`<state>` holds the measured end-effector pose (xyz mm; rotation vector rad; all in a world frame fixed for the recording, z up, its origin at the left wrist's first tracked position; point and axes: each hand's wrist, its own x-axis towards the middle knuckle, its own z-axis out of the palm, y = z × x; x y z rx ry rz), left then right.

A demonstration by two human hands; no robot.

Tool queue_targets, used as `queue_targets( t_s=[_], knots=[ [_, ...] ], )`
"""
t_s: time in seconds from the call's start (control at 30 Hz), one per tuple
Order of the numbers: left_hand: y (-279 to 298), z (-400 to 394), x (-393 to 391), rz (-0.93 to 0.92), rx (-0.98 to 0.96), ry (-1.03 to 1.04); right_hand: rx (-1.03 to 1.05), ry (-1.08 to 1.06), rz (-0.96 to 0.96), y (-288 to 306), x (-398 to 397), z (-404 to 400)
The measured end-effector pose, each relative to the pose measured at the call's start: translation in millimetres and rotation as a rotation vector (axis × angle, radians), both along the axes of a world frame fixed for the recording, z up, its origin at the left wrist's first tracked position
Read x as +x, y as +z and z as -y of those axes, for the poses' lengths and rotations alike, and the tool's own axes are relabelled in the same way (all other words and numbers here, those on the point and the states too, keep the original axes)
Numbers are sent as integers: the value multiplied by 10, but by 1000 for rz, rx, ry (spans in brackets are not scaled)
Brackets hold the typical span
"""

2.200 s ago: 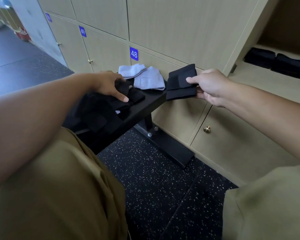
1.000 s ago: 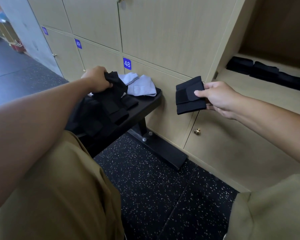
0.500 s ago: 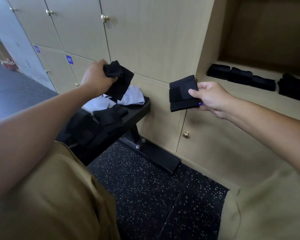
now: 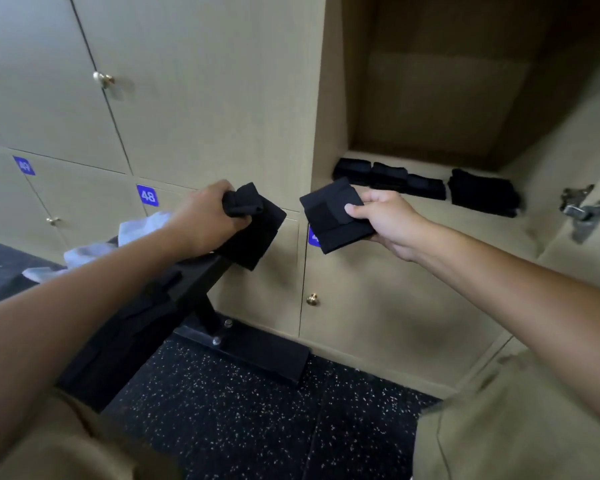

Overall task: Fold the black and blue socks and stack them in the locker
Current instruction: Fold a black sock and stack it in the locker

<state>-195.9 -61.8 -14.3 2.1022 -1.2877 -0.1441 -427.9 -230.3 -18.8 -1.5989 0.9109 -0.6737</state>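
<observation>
Partway thru, I reckon: several folded black bundles (image 4: 426, 185) are already sitting in a row on the open locker (image 4: 430, 98) shelf. My right hand (image 4: 388, 221) is pinching a flat folded black sock (image 4: 333, 216) just in front of the locker; my left hand (image 4: 205, 223) is gripping another black sock (image 4: 253, 230), hanging loose, w/ folding left to do. Pale socks (image 4: 94, 244) are lying on the counter (image 4: 174, 289), still unfolded.
</observation>
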Motion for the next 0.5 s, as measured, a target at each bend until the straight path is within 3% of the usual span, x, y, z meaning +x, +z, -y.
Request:
queue_targets(
  t_s=[0.3,0.5],
  knots=[
    [-15,561,-377,-93,-29,-143,2,-147,16,-46,-363,314],
    [-111,804,-534,-95,6,-217,-26,-380,-30,-135,-500,558]
  ],
)
